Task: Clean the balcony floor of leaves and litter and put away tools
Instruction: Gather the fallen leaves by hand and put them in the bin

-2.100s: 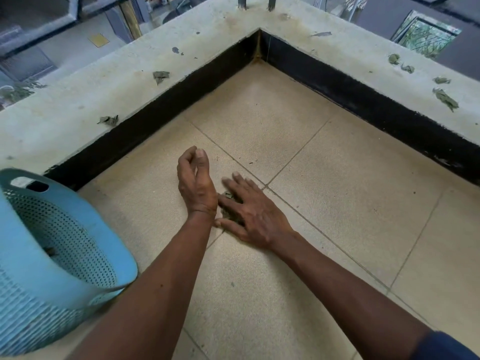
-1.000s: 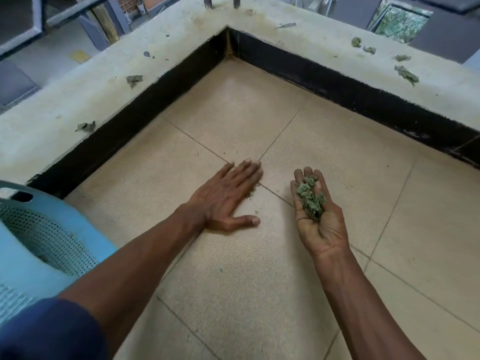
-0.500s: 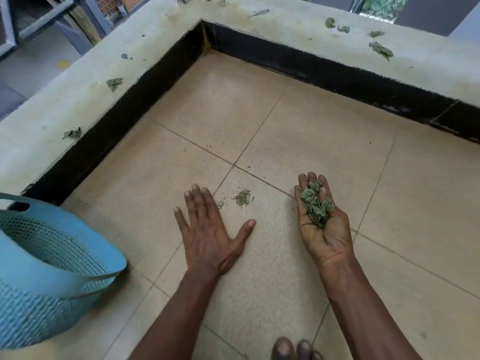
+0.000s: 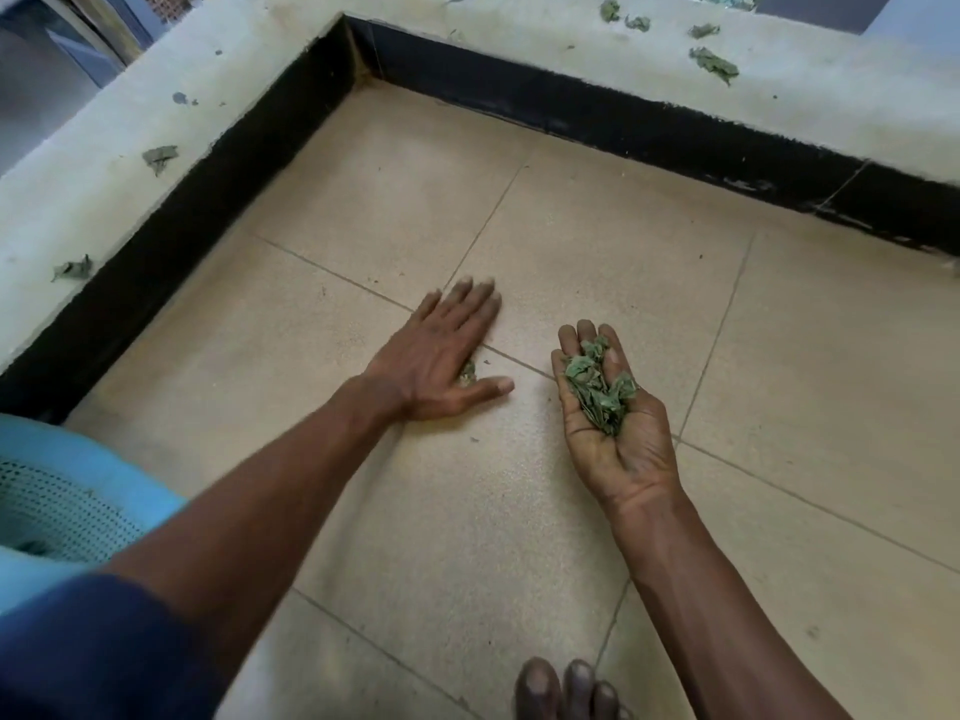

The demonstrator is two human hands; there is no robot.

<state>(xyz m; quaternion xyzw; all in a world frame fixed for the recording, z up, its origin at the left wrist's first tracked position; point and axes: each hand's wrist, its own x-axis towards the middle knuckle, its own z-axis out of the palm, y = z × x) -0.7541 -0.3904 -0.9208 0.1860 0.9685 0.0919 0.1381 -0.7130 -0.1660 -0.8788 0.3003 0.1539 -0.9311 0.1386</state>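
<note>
Right hand (image 4: 626,454) full of leaves (image 4: 597,389)

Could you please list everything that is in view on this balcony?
Floor: one, beige tiles, centre.
Ledge: one, pale with black base, left and far sides.
Leaves: one handful, green, in the right hand.
Crumbs: small clump, green, on floor beside the left hand.
Stray leaves: about six, grey-green, scattered on ledge.
Basket: one, light blue, left edge.
Sleeve: one, dark blue, lower left.
Toes: a few, bottom edge.
Left hand: one, flat on floor.
Right hand: one, palm up.
</note>
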